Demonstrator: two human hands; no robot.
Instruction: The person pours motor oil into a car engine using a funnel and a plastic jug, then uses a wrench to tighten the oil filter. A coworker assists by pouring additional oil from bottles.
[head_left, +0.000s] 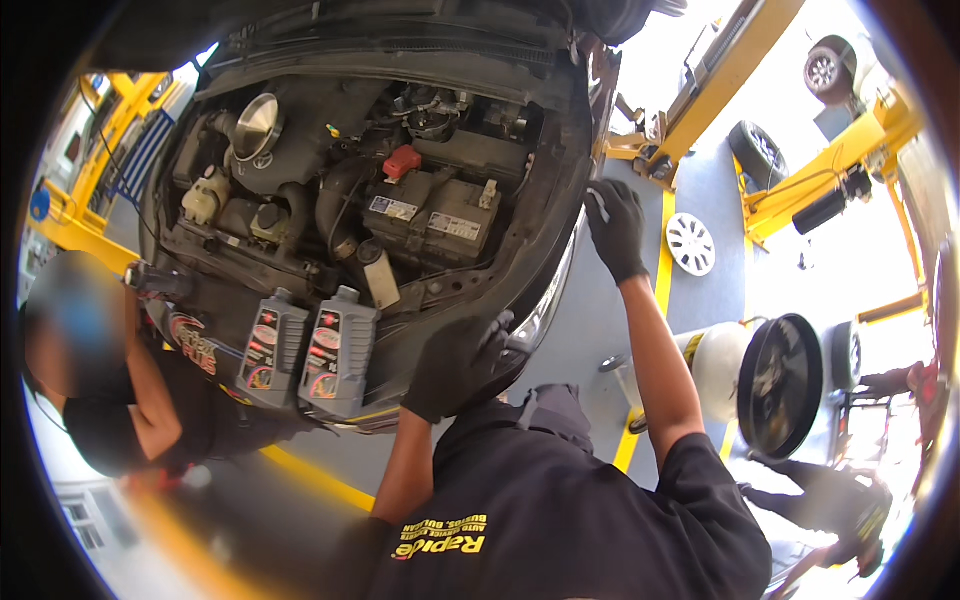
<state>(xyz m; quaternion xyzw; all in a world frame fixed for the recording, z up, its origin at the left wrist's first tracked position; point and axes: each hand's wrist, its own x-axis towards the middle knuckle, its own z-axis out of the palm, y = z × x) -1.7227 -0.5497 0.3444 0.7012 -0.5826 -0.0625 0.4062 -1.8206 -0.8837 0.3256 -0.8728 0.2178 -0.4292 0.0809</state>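
Note:
My left hand (455,365), in a dark work glove, is over the front edge of the car beside the headlight (545,310). Its fingers stretch forward, apart, and nothing shows in them. Gloved alike, my right hand (616,232) is at the outer edge of the fender, fingers mostly extended; a small pale patch shows along one finger. Two grey motor oil bottles (273,345) (340,350) lie on the dark fender cover (200,335), left of my left hand. In the open engine bay a metal funnel (258,125) stands tilted on the engine, left of the battery (440,215) with its red terminal cover (402,162).
At the left front corner a co-worker (120,400) leans close, beside a dark cylindrical object (160,281). Yellow lift posts (715,85) stand right. A wheel cover (691,244), a tire (758,152) and a white tank with a black round pan (780,387) are there too. Another person (830,505) is lower right.

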